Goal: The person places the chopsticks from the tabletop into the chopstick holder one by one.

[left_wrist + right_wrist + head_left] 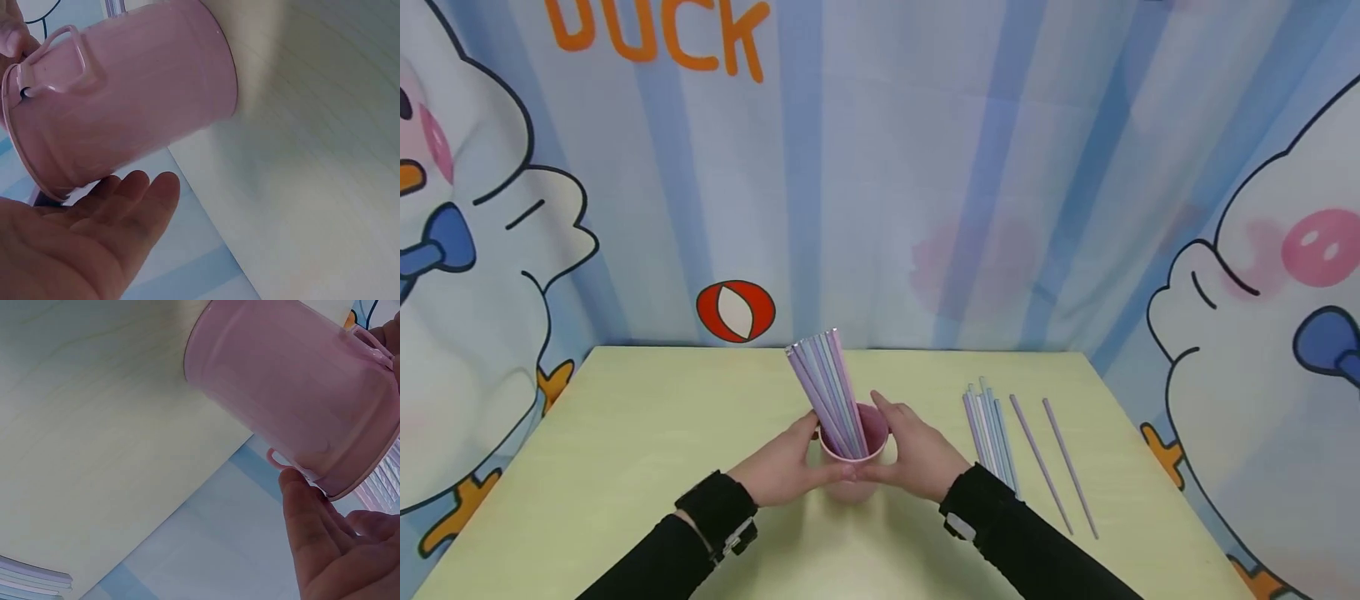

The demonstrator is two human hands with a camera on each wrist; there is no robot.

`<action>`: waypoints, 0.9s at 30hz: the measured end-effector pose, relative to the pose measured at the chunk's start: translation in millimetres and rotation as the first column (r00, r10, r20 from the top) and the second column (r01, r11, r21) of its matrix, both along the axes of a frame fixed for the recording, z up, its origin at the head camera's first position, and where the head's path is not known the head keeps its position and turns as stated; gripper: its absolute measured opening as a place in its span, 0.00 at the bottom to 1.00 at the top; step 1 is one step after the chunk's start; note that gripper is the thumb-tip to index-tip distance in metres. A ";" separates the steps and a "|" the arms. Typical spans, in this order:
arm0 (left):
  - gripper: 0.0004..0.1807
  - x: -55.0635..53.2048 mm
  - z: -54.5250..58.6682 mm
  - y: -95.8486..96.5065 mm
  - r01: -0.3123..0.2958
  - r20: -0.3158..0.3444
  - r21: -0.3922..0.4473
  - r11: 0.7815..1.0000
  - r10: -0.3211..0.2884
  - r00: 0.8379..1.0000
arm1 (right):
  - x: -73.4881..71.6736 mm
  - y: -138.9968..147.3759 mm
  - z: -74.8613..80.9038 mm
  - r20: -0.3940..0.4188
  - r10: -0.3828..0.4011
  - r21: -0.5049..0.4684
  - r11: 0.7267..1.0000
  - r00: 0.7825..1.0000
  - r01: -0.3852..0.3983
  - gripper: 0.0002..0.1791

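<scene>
A pink metal bucket (851,489) with small loop handles stands near the table's middle. A bundle of pastel straws (831,392), purple, blue and pink, leans to the left inside it. My left hand (790,457) holds the bucket's left side near the rim, thumb across the front. On the opposite side my right hand (917,450) holds it the same way, and the two thumbs meet in front. The left wrist view shows the bucket wall (137,87) and extended fingers (159,194) by its rim. Right fingertips (292,481) are beside a handle in the right wrist view.
To the right lies a loose bundle of straws (988,433), partly hidden by my right forearm. Two single purple straws, one nearer (1041,462) and one farther right (1070,467), lie beside it. A printed curtain (880,167) hangs behind the pale yellow table (647,417).
</scene>
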State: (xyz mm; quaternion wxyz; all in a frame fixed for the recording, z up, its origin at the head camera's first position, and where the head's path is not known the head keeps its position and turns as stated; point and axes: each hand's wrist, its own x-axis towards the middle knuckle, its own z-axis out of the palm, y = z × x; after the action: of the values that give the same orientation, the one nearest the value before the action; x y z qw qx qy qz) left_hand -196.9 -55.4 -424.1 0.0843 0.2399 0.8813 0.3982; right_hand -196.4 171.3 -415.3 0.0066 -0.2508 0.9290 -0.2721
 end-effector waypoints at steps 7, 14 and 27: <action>0.54 -8.9 4.0 17.8 0.051 0.048 0.110 0.993 -0.056 0.997 | 2.0 11.6 2.9 -0.008 0.018 -0.017 1.000 1.000 -0.018 0.57; 0.50 -9.3 1.2 25.5 0.044 0.084 0.149 0.988 -0.057 0.995 | 2.7 18.5 5.2 0.021 0.032 0.006 0.999 0.999 -0.032 0.54; 0.49 -4.1 -5.1 46.8 -0.020 0.044 0.162 0.987 0.013 0.999 | -39.0 113.1 1.8 -0.109 -0.170 0.256 0.947 0.979 0.192 0.16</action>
State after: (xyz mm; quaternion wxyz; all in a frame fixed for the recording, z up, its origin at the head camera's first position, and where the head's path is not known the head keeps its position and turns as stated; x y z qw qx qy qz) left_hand -201.0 -8.6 -429.2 0.0802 0.2303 0.8459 0.4742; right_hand -235.3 284.4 -413.4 -0.0247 -0.1727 0.9756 -0.1337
